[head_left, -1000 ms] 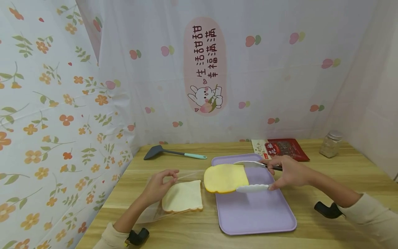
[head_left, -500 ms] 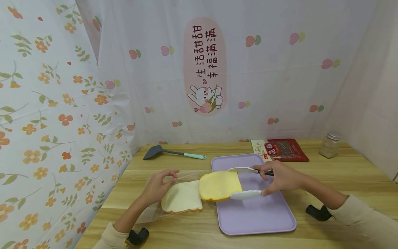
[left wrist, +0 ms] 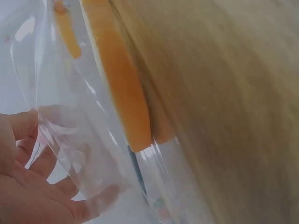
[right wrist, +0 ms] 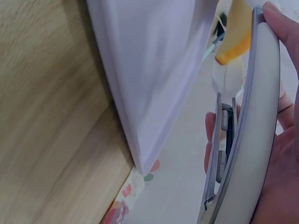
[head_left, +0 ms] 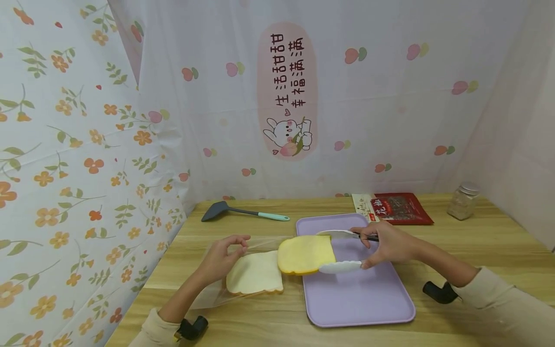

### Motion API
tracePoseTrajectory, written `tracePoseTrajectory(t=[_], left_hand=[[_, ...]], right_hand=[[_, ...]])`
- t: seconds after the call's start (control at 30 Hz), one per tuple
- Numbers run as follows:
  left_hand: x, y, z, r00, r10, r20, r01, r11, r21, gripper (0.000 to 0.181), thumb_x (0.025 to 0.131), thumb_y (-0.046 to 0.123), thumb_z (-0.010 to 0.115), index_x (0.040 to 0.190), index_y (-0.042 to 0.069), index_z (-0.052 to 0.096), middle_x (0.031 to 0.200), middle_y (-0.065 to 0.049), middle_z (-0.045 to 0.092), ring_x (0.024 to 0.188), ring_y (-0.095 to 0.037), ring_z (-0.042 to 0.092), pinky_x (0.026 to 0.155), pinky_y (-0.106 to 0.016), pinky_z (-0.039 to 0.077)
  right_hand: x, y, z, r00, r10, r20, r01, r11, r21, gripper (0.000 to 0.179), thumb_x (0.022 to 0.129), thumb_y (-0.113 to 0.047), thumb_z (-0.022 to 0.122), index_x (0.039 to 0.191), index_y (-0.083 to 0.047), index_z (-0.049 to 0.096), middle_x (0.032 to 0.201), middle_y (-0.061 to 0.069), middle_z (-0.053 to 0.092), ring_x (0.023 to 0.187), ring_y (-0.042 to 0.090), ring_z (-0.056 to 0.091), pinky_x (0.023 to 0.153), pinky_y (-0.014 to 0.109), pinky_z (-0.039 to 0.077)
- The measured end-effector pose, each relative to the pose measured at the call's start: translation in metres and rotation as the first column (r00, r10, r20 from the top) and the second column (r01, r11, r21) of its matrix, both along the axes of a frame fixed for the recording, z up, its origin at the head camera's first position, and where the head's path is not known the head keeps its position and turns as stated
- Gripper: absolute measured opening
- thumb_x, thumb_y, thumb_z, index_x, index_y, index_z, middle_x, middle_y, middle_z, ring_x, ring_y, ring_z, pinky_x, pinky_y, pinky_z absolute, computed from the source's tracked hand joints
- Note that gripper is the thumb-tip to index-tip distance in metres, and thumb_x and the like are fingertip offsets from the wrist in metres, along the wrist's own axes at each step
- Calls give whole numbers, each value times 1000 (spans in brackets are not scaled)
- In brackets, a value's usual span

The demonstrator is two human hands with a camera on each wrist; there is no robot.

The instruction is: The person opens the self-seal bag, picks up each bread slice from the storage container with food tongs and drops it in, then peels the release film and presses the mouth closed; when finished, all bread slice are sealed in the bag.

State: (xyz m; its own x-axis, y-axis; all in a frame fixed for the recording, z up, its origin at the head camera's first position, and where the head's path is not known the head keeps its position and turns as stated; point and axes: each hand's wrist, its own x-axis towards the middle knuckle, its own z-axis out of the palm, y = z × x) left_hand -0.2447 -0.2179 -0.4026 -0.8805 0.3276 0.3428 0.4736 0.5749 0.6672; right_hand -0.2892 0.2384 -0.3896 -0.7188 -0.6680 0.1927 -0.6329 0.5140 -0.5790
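Observation:
In the head view my left hand (head_left: 223, 260) is over the left side of a clear plastic bag (head_left: 211, 297), which has a white bread slice (head_left: 255, 273) inside. The left wrist view shows thumb and finger pinching the bag's film (left wrist: 70, 135). My right hand (head_left: 388, 245) grips tongs (head_left: 340, 266) with white ends. Between those ends is a bread slice with a yellow face (head_left: 305, 254), raised over the left part of a purple tray (head_left: 357, 301). Its left edge meets the bagged slice; whether it is inside the bag, I cannot tell.
Behind the bag lies a spatula (head_left: 244, 211) with a mint handle. A red packet (head_left: 403, 208) sits past the tray's back right corner, and a glass jar (head_left: 463, 201) stands at far right. Patterned curtains (head_left: 368, 111) border the wooden table (head_left: 477, 260).
My right hand has carried the tongs and the yellow-faced slice left and slightly nearer, up to the bagged slice. Over the last half second they barely shift. My left hand stays put.

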Motion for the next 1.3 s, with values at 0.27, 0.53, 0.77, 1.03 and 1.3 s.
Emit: tracePoseTrajectory(t=[0.27, 0.53, 0.77, 1.03, 1.3], left_hand=[[-1, 0, 0, 1000, -1, 2, 1, 1000, 3, 8, 97, 10, 64, 95, 3, 66, 127, -15, 66, 40, 3, 21, 49, -23, 37], [0, 0, 0, 1000, -14, -11, 14, 1000, 7, 8, 97, 10, 64, 94, 3, 65, 126, -15, 66, 55, -15, 56, 60, -27, 47], [0, 0, -2, 1000, -16, -27, 16, 1000, 19, 8, 97, 10, 64, 93, 3, 66, 125, -14, 67, 119, -37, 60, 83, -46, 54], [0, -1, -2, 1000, -14, -27, 15, 999, 43, 6, 96, 8, 64, 91, 5, 65, 125, -15, 67, 119, -37, 60, 79, -33, 56], [0, -2, -3, 999, -16, -35, 18, 999, 44, 7, 96, 10, 65, 93, 4, 66, 125, -15, 67, 119, -37, 60, 75, -33, 56]], right_hand=[[1, -8, -3, 1000, 9, 19, -9, 1000, 0, 53, 67, -48, 89, 73, -12, 50, 136, 15, 59, 127, 42, 47, 81, 43, 37], [1, -22, -8, 1000, -13, 13, 13, 1000, 9, 55, 64, -48, 90, 73, -10, 52, 136, 11, 60, 129, 37, 48, 83, 37, 41], [-1, -34, -11, 1000, 18, 3, -18, 1000, 12, 56, 65, -49, 90, 73, -8, 52, 135, 12, 61, 126, 35, 53, 86, 38, 42], [-2, -48, -17, 999, 46, 19, -45, 999, -28, 54, 64, -44, 91, 74, -9, 52, 133, 11, 62, 123, 32, 55, 90, 31, 40], [-2, -62, -20, 998, 56, 36, -55, 998, -30, 55, 64, -47, 91, 72, -10, 52, 134, 11, 62, 119, 31, 55, 86, 35, 37]])
